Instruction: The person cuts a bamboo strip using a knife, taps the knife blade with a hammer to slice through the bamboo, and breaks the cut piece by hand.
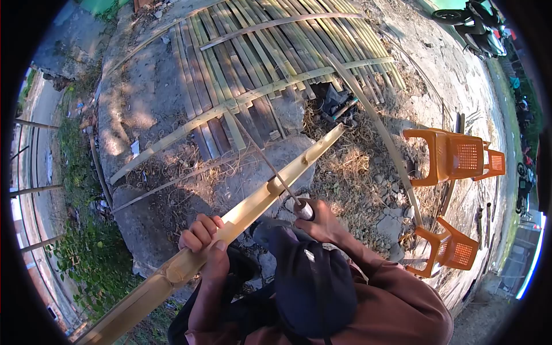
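Observation:
A long split length of pale bamboo [251,208] runs from the lower left up to the middle, its hollow side and node walls showing. My left hand [207,241] is wrapped round it below the middle. In my right hand [319,221] is the handle of a long thin blade [261,152], which points up and left. The blade crosses the bamboo near a node, a little above my right hand. Whether its edge bites into the bamboo cannot be made out.
A panel of bamboo slats [247,63] with crosswise strips lies ahead. Orange plastic chairs [454,154] stand at the right, a motorbike [474,29] at the upper right. Shavings and stones [351,164] cover the ground; green plants [95,264] grow at the left.

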Available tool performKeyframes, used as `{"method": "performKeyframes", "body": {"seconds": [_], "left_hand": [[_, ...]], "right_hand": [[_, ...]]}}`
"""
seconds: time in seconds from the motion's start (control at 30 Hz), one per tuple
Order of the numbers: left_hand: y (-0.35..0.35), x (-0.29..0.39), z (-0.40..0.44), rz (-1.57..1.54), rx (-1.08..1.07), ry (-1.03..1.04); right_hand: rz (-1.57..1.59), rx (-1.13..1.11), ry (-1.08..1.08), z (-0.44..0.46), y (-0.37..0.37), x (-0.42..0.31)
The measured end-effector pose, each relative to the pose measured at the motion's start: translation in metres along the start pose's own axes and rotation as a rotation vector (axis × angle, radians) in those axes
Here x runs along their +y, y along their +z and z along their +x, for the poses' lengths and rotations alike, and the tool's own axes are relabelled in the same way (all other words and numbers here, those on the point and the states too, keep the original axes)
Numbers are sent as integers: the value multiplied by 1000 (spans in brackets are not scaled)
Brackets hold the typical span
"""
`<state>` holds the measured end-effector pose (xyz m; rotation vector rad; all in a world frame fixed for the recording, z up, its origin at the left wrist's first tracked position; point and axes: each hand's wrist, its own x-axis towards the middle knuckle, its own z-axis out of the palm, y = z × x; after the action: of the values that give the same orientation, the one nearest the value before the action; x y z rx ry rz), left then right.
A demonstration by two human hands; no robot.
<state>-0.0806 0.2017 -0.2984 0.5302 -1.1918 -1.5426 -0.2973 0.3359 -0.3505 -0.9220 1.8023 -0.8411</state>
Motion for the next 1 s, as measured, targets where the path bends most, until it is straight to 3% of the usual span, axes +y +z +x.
{"method": "performKeyframes", "body": {"seconds": [0.17, 0.23, 0.37, 0.5, 0.6, 0.67, 0.73, 0.77, 0.9, 1.0], "left_hand": [[8, 0, -10, 20, 20, -31], [12, 1, -17, 68, 29, -9], [12, -4, -19, 149, -153, 48], [4, 1, -4, 143, -155, 69], [8, 4, -1, 78, -64, 52], [9, 13, -1, -13, 65, 13], [6, 10, -5, 9, 20, -6], [5, 5, -6, 27, -32, -29], [14, -7, -13, -14, 75, -34], [8, -3, -14, 1, -2, 4]], "right_hand": [[-76, 146, 44, 18, -7, 34], [-16, 254, 194, 29, -18, 65], [10, 312, 252, 50, -37, 113], [25, 197, 205, 20, -30, 59], [-124, 42, -67, 3, -25, 26], [-128, 110, 3, 11, -19, 54], [-99, 215, 181, 27, -21, 82], [100, 139, 297, 33, -26, 93], [-86, 215, 170, 26, -31, 88], [-137, 172, 105, 9, -23, 48]]}}
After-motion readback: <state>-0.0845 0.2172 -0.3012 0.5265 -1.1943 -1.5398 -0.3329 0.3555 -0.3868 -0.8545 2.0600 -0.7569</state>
